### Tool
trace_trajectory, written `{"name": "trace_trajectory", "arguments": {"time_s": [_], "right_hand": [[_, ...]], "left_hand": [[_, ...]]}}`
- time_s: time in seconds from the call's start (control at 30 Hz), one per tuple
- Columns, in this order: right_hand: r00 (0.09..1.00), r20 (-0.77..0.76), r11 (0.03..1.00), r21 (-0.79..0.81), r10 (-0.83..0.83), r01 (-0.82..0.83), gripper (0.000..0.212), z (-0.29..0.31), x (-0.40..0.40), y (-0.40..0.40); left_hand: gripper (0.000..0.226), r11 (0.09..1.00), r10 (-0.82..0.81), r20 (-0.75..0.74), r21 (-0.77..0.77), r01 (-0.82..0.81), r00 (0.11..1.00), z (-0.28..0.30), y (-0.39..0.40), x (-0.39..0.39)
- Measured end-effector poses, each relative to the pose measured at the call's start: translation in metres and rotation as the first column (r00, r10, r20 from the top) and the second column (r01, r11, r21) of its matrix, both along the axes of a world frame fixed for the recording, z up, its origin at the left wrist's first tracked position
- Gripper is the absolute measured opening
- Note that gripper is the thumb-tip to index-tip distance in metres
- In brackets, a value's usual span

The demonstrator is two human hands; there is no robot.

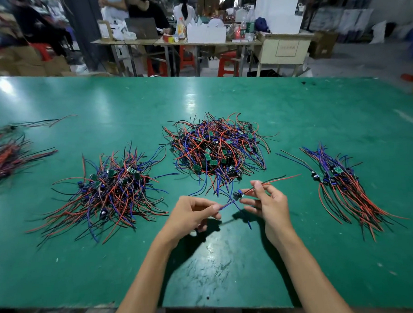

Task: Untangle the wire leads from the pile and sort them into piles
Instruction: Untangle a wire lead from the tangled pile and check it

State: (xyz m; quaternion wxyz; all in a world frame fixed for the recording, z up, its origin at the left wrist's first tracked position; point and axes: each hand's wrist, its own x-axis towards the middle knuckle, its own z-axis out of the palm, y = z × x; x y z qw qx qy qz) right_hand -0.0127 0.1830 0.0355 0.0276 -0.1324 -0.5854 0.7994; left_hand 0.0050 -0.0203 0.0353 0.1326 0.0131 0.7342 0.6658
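Piles: four heaps of red, blue and black wire leads on the green table (294,107) — tangled centre pile (216,151), left pile (108,191), combed right pile (342,184), blurred far-left pile (2,154).
Held lead: one small board with wires (237,195), above the table's near middle.
Left hand (192,215): pinches its blue wire.
Right hand (268,201): pinches its red and black wires.

table top (295,117): green sheet, smooth and semi-glossy, throwing back lamp glare; scuffed and scratched pale near the front edge
wire leads (218,150): red, blue and black plastic-looking insulation, smooth with a slight sheen
small boards (210,159): green, flat, matt faces among the leads
stools (227,64): red plastic, smooth
boxes (206,34): white card, matt
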Motion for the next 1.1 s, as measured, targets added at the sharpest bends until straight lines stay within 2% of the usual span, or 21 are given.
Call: {"name": "trace_trajectory", "arguments": {"time_s": [0.1, 0.2, 0.33, 0.4, 0.53, 0.6, 0.63, 0.7, 0.77, 0.8, 0.87, 0.9, 0.93, 0.97, 1.0, 1.03, 1.1], "right_hand": [[0.999, 0.045, 0.996, -0.083, -0.006, 0.010, 0.014, 0.003, -0.001, -0.002], [0.996, 0.075, 0.972, -0.223, -0.058, 0.073, 0.014, 0.010, -0.005, 0.001], [0.987, 0.074, 0.923, -0.349, -0.146, 0.162, 0.015, 0.029, -0.017, 0.023], [0.967, 0.061, 0.869, -0.429, -0.245, 0.248, 0.017, 0.041, -0.024, 0.048], [0.874, 0.078, 0.690, -0.582, -0.480, 0.430, 0.023, 0.068, -0.041, 0.095], [0.843, 0.172, 0.560, -0.677, -0.510, 0.477, 0.031, 0.065, -0.042, 0.114], [0.855, 0.183, 0.578, -0.666, -0.486, 0.471, 0.038, 0.060, -0.037, 0.119], [0.867, 0.112, 0.785, -0.380, -0.486, 0.489, 0.045, 0.046, -0.021, 0.118], [0.906, 0.126, 0.896, -0.141, -0.405, 0.420, 0.041, 0.029, -0.014, 0.101], [0.919, 0.096, 0.918, -0.069, -0.383, 0.390, 0.033, 0.021, -0.014, 0.087], [0.935, -0.029, 0.894, 0.283, -0.354, 0.348, 0.028, 0.017, -0.014, 0.055], [0.975, -0.095, 0.812, 0.541, -0.202, 0.221, 0.026, 0.014, -0.011, 0.039], [0.996, -0.088, 0.649, 0.758, -0.003, 0.069, 0.029, 0.007, -0.006, 0.024], [0.992, -0.036, 0.459, 0.888, 0.121, -0.024, 0.034, -0.003, -0.002, 0.012], [0.985, 0.005, 0.323, 0.944, 0.171, -0.061, 0.036, -0.010, 0.002, 0.005], [0.984, -0.010, 0.258, 0.965, 0.177, -0.037, 0.031, -0.016, 0.006, 0.000], [0.982, -0.096, 0.222, 0.973, 0.165, 0.058, 0.016, -0.021, 0.012, -0.004]], "left_hand": [[0.011, 0.969, 0.122, -0.241, -0.182, -0.168, 0.963, -0.001, -0.003, -0.002], [0.010, 0.943, 0.206, -0.350, -0.177, -0.280, 0.914, -0.012, -0.002, 0.001], [0.009, 0.910, 0.412, -0.263, 0.070, -0.409, 0.872, -0.027, -0.008, 0.002], [0.009, 0.879, 0.477, -0.231, 0.139, -0.456, 0.848, -0.029, -0.010, -0.002], [0.012, 0.871, 0.492, -0.231, 0.147, -0.469, 0.840, -0.032, -0.010, -0.004], [0.014, 0.886, 0.463, -0.221, 0.120, -0.447, 0.858, -0.033, -0.010, -0.003], [0.015, 0.893, 0.451, -0.221, 0.103, -0.439, 0.865, -0.034, -0.009, -0.003], [0.015, 0.904, 0.426, -0.227, 0.059, -0.424, 0.876, -0.035, -0.008, -0.003], [0.016, 0.910, 0.405, -0.247, 0.014, -0.414, 0.880, -0.035, -0.006, -0.002], [0.016, 0.911, 0.402, -0.251, 0.008, -0.413, 0.881, -0.035, -0.006, -0.002], [0.016, 0.911, 0.401, -0.249, 0.007, -0.413, 0.881, -0.035, -0.006, -0.002], [0.016, 0.910, 0.402, -0.253, 0.002, -0.415, 0.880, -0.035, -0.007, -0.002], [0.016, 0.908, 0.402, -0.259, -0.006, -0.418, 0.878, -0.034, -0.007, -0.001], [0.016, 0.907, 0.402, -0.264, -0.015, -0.420, 0.877, -0.034, -0.007, -0.001], [0.016, 0.907, 0.402, -0.263, -0.017, -0.420, 0.877, -0.034, -0.007, -0.001], [0.016, 0.908, 0.400, -0.260, -0.015, -0.418, 0.879, -0.033, -0.006, -0.001], [0.015, 0.909, 0.396, -0.264, -0.022, -0.416, 0.880, -0.032, -0.005, 0.001]]}}
